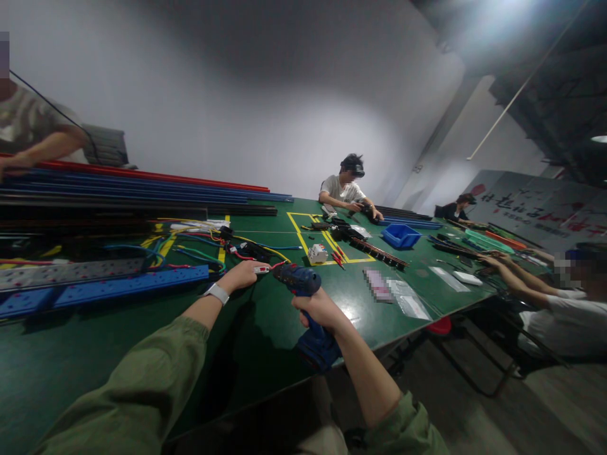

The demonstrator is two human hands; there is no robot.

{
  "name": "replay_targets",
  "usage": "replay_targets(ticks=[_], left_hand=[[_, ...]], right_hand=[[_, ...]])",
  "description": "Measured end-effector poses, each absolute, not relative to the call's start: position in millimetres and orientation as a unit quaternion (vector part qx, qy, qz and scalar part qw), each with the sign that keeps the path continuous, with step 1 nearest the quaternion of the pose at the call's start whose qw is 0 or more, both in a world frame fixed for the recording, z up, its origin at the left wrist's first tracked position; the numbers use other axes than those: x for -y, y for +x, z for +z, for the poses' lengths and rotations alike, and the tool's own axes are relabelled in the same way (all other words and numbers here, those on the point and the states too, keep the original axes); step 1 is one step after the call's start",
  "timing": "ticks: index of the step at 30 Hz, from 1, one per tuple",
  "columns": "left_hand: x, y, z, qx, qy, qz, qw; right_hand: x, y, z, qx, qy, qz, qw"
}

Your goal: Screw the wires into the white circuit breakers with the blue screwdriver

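My right hand (315, 308) is closed around the grip of a blue cordless drill (303, 281), whose chuck points left. Just in front of the chuck, my left hand (241, 278) pinches a small white block with a red mark (261, 270). A red wire appears at the block's right end, close to the chuck; I cannot tell whether the drill bit touches it. Black, yellow and red wires (272, 254) lie right behind my left hand. Further back on the table sits a white circuit breaker (317, 254) with several red-handled tools (338, 258) beside it.
Blue and grey power strips (133, 287) lie on the green table (256, 354) at left, with long rails (156, 186) behind. Beyond are a blue bin (401, 236), a copper-coloured strip (382, 254) and plastic bags (408, 299). Several people sit around the table.
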State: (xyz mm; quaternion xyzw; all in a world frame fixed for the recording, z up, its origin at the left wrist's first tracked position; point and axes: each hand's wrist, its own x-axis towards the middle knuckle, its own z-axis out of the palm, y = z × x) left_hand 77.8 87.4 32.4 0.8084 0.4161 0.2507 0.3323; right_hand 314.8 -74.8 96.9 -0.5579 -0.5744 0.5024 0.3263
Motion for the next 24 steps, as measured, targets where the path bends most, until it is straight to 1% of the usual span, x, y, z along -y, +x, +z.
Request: replay_targets(ticks=[6,16,24], left_hand=[[-86.2,77.8,32.8,-0.415,0.812,0.255,0.322],[-113.2,74.4,-1.3,-0.408,0.823,0.233,0.319],[-111.2,74.0,1.0,-0.418,0.813,0.236,0.330]], right_hand=[[75.7,314.3,98.3,0.567,-0.565,0.505,0.323],[75.4,315.9,96.3,0.569,-0.568,0.500,0.321],[75.8,315.2,97.1,0.558,-0.571,0.507,0.324]])
